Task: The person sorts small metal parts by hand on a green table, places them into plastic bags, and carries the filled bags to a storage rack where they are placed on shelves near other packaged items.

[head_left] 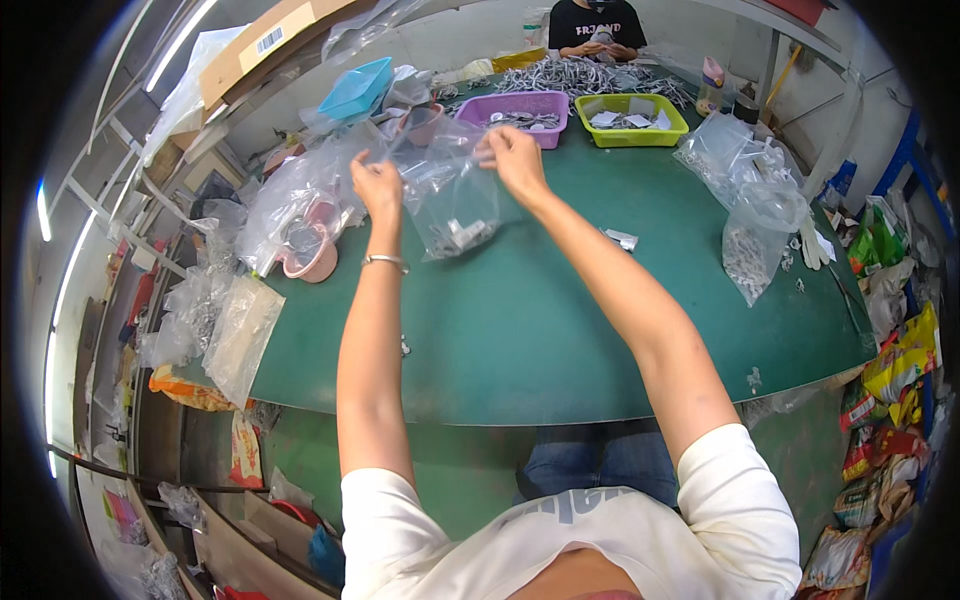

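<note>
Over the far half of the green table (480, 350), a clear plastic bag (437, 195) hangs between my hands. Several small white pieces (466, 234) lie in its bottom; their kind is too small to tell. My left hand (378, 185), with a bracelet at the wrist, is closed in a pinch at the bag's upper left edge. Fingers of my right hand (516, 163) pinch the upper right edge. Left of the bag are a pink plastic basket (312, 258) and a heap of clear bags (290, 205). A small silvery-white packet (621, 239) lies right of my right forearm.
A purple basin (555, 104) and a lime-green basin (633, 132) hold small parts at the far side. Behind them is a pile of grey strips (570, 76), where another person (597, 30) sits. Filled clear bags (750, 240) stand at right. A blue tray (357, 88) rests far left.
</note>
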`<state>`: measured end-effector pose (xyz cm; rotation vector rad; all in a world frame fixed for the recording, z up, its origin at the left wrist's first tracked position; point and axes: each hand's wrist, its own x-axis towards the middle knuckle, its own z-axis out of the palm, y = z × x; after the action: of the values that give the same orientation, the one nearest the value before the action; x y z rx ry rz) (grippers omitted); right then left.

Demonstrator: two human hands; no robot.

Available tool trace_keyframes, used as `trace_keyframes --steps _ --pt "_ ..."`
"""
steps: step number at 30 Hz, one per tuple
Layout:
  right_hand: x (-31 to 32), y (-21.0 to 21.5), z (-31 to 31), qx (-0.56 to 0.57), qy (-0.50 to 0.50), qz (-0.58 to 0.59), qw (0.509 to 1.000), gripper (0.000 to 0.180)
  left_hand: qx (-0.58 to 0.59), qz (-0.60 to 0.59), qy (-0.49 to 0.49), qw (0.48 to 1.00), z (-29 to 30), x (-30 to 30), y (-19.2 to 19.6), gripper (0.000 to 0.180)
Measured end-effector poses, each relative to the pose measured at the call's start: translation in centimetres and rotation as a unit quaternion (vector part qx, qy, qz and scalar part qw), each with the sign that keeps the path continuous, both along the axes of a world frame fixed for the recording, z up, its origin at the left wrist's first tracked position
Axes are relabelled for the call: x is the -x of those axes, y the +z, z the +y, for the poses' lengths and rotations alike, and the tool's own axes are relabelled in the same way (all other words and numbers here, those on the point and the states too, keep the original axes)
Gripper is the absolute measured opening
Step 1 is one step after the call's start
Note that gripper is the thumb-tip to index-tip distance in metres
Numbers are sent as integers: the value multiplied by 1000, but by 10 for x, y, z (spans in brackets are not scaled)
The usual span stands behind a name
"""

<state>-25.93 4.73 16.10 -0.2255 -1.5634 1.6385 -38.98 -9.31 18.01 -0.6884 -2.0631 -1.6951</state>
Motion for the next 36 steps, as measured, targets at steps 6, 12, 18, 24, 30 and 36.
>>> trace_keyframes --steps 6,12,18,24,30,36 --pt "-55 -37 30 -75 124 -50 988 26 -96 -83 -123 984 -16 -31 -47 41" --pt "-153 -138 81 -315 -139 -454 822 89 -251 -139 -92 954 -26 -149 -92 52" --pt "-148 -149 57 -376 -101 -459 799 81 168 -111 -274 940 11 -212 -167 58" --pt "-164 -146 42 -419 -142 -448 777 71 361 112 -310 872 79 -181 -162 72" --pt "-171 -156 53 -438 -151 -381 800 61 450 270 -386 759 116 -142 -159 62" --pt "-175 -157 57 -464 -121 -371 796 54 400 287 -412 767 107 -113 -159 43"
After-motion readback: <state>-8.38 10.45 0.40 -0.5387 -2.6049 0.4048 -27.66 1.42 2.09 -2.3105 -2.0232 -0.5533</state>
